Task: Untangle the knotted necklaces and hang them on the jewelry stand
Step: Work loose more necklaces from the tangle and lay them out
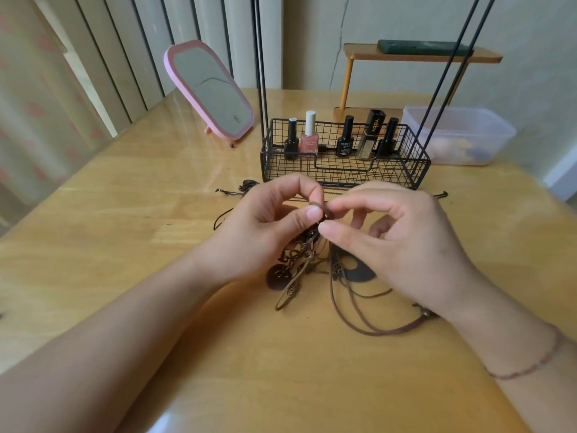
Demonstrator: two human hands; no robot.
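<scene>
While one wooden surface point(125, 214) carries everything, one black wire jewelry stand point(343, 170) sits at its far middle, holding five nail polish bottles point(309, 135); one pink mirror point(209, 89) stands to its left and one clear plastic tub point(462, 132) to its right; two hands meet just before the stand, the left hand point(268, 232) and right hand point(396, 239) each with its grip pinched on the knotted necklaces point(315, 242), whose brown cords trail onto the surface below.

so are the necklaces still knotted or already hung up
Still knotted: the necklaces hang bunched between the left hand and right hand, cords trailing on the table.
</scene>
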